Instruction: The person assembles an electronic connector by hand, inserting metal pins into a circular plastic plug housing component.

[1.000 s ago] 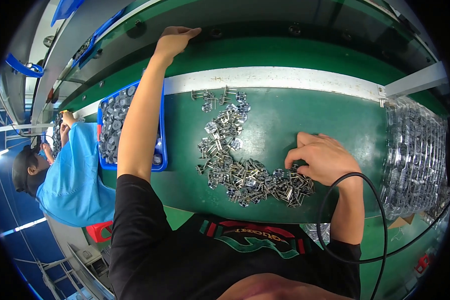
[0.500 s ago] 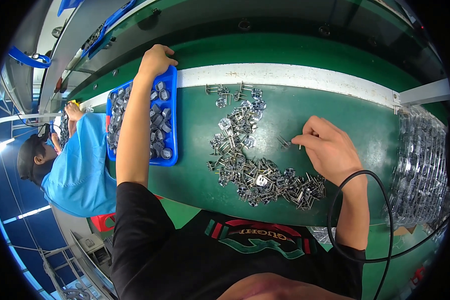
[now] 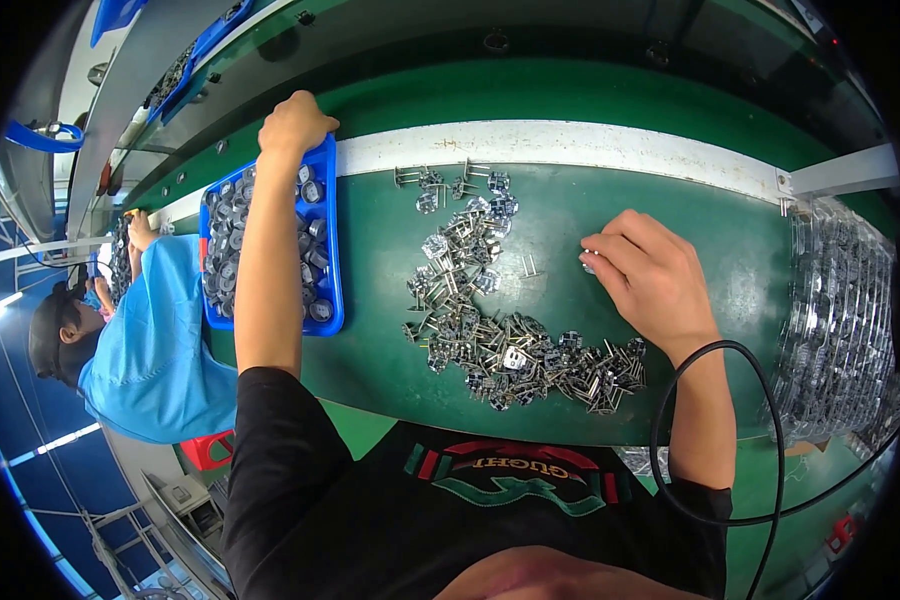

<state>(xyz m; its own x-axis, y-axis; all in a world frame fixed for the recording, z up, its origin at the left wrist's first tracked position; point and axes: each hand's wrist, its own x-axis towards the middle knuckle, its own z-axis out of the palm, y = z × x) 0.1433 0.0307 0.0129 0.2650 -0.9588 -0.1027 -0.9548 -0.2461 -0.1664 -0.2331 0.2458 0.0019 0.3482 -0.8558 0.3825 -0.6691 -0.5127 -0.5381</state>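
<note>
My right hand (image 3: pixel 655 285) is above the green tabletop, thumb and forefinger pinching a small shiny part (image 3: pixel 589 262), mostly hidden by the fingertips. Left of it, a piece with two thin metal pins (image 3: pixel 530 267) stands alone on the table. Beyond that spreads a heap of small parts with metal pins (image 3: pixel 470 330), some showing clear or dark boards. At the far left my arm reaches across a blue tray (image 3: pixel 338 250) of grey plastic housings (image 3: pixel 232 240). My left hand (image 3: pixel 296 124) is at the tray's far corner, with its fingers turned away and mostly hidden.
A white rail (image 3: pixel 560 140) divides the table from a green conveyor belt (image 3: pixel 590 95). Stacked clear plastic trays (image 3: pixel 835 320) stand at the right. A black cable (image 3: pixel 660 420) loops past my right forearm. On the left, a co-worker in blue (image 3: pixel 155 340) sits close by.
My left hand has shifted slightly left, and its thumb and forefinger no longer show apart. My right fingers have drawn up and away from the lone pinned piece, which now lies farther left.
</note>
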